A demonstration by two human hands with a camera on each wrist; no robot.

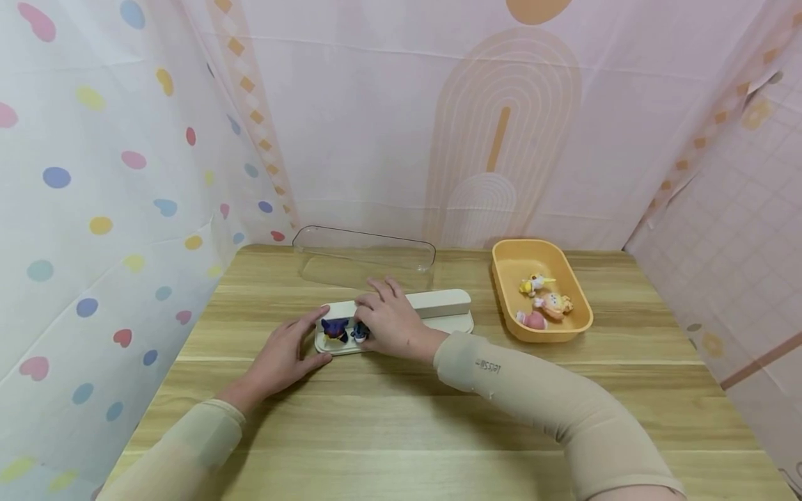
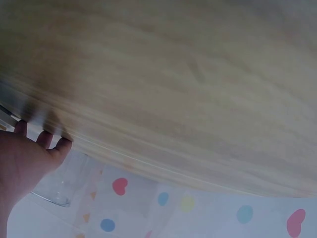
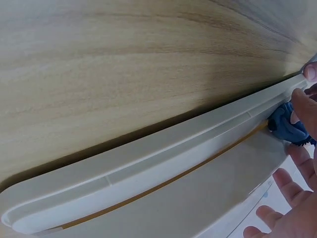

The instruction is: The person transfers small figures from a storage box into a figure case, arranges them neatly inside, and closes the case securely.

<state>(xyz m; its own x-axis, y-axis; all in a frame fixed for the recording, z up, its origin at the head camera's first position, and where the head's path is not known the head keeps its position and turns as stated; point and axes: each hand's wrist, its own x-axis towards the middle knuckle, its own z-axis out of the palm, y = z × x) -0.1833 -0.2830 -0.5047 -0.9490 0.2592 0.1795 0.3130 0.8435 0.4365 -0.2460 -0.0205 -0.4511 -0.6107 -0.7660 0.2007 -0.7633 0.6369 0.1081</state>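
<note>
The white base (image 1: 438, 306) is laid lengthwise on the wooden table (image 1: 401, 438) and is taken as the landmark. It is formed with a low front step and a raised rear step.

A blue figure (image 1: 359, 334) is found at the front step of the white base, toward its left end. It is pinched between thumb and forefinger by the right hand (image 1: 391, 320), the other fingers being spread over the raised step. Whether the figure's underside is in contact with the white base cannot be determined.

A purple figure (image 1: 335, 330) is placed on the front step, nearer the left end of the white base. That end is touched by the left hand (image 1: 282, 351), whose thumb is set at the front edge and forefinger at the rear; its fingers are extended, with nothing seen enclosed by them.

Behind the white base, a clear container (image 1: 363, 261) with a dark rim is noted. To the right of the white base, and apart from it, an orange tray (image 1: 544, 335) is located, in which yellow-and-white, peach and pink figures are contained.
</note>
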